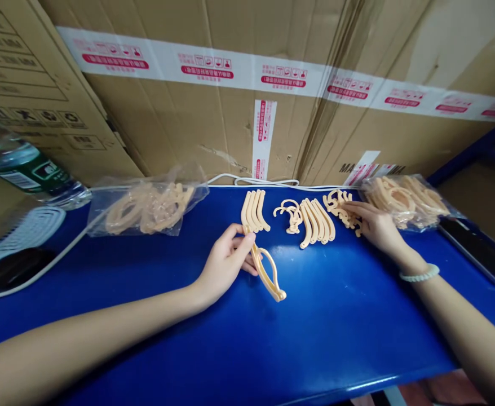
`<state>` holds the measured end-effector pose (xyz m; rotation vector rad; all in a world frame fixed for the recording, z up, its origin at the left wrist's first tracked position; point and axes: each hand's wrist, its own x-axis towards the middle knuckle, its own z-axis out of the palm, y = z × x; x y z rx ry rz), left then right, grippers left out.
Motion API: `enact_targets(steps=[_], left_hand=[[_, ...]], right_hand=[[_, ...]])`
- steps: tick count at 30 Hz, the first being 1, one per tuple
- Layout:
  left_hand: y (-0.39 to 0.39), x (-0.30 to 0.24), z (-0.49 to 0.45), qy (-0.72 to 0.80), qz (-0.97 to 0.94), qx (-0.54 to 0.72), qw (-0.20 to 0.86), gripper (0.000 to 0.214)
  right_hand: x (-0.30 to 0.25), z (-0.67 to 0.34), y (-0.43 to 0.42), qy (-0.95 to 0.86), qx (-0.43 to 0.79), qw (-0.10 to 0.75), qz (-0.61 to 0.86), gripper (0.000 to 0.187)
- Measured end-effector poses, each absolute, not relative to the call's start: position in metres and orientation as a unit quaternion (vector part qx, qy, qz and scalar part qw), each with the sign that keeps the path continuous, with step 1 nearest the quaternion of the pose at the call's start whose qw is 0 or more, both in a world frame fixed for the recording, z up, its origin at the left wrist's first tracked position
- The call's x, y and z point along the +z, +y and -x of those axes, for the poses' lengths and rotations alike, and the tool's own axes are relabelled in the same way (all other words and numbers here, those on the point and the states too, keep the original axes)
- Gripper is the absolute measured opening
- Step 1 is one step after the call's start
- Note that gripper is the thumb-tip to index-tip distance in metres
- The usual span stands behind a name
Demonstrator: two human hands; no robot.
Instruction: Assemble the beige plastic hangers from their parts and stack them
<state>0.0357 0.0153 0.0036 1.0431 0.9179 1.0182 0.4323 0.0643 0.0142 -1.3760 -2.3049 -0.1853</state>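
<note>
Just below the row of curved strips (255, 211), the left hand (226, 262) pinches a looped beige clip (269, 274), while right of that row the right hand (374, 226) rests loosely spread fingers on a tangled pile (341, 206), seemingly mid-sorting; freeing one piece needs a fine pinch.

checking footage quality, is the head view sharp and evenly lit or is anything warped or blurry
Head view: wide-angle distortion bows the tape strip; the water bottle far left is smeared; the clip in the left hand and the right hand look sharp; soft even light.
</note>
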Motion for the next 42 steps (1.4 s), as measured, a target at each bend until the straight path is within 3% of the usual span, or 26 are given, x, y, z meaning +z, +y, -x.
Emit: enact_targets(steps=[3,11,14,18,23,25,28,30,32,38,42], left_hand=[[0.014,0.002,-0.037,0.409,-0.459,0.468,0.635,0.05],[0.016,-0.002,-0.036,0.406,-0.492,0.493,0.591,0.047],[0.017,-0.002,-0.036,0.406,-0.512,0.5,0.568,0.045],[0.016,0.001,-0.039,0.394,-0.547,0.502,0.543,0.044],[0.023,-0.001,-0.04,0.392,-0.56,0.514,0.518,0.039],[0.027,-0.003,-0.038,0.396,-0.571,0.544,0.47,0.037],[0.026,-0.005,-0.031,0.391,-0.655,0.587,0.271,0.049],[0.022,-0.004,-0.028,0.365,-0.747,0.546,0.107,0.055],[0.016,-0.005,-0.027,0.314,-0.829,0.462,0.009,0.05],[0.008,-0.009,-0.035,0.248,-0.906,0.342,0.016,0.013],[0.009,-0.004,-0.037,0.254,-0.924,0.287,0.02,0.017]], right_hand=[[0.017,-0.427,0.057,-0.838,-0.075,0.245,0.483,0.062],[0.036,-0.37,0.033,-0.86,-0.084,0.358,0.353,0.044],[0.046,-0.324,0.005,-0.921,-0.075,0.302,0.235,0.043],[0.039,-0.28,-0.02,-0.955,-0.157,0.193,0.16,0.04],[0.02,-0.27,0.0,-0.938,-0.217,0.225,0.148,0.018],[0.017,-0.272,0.01,-0.935,-0.199,0.245,0.162,0.018],[0.016,-0.275,0.017,-0.931,-0.159,0.253,0.21,0.022],[0.014,-0.276,0.017,-0.93,-0.137,0.251,0.232,0.027],[0.013,-0.276,0.015,-0.931,-0.129,0.251,0.232,0.031],[0.013,-0.274,0.011,-0.93,-0.123,0.273,0.213,0.028],[0.016,-0.274,0.01,-0.926,-0.149,0.275,0.21,0.026]])
